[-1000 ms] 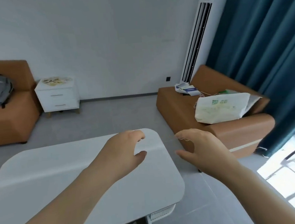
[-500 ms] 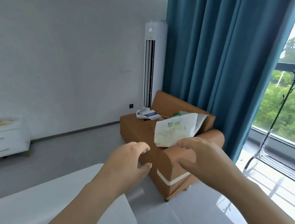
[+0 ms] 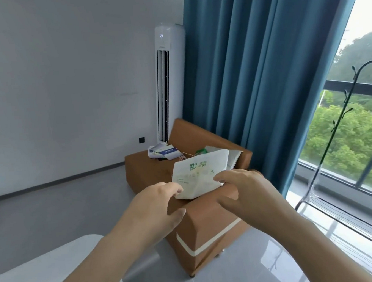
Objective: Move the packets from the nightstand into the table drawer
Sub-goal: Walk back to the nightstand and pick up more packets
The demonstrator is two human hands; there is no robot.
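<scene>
Sofa w/ "BEN"-printed bag

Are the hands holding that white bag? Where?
Nothing seems held. The left hand and right hand hang loosely curled in the air; the white bag lies on the sofa behind them.

Teal curtain, tan sofa, white bag.
</scene>
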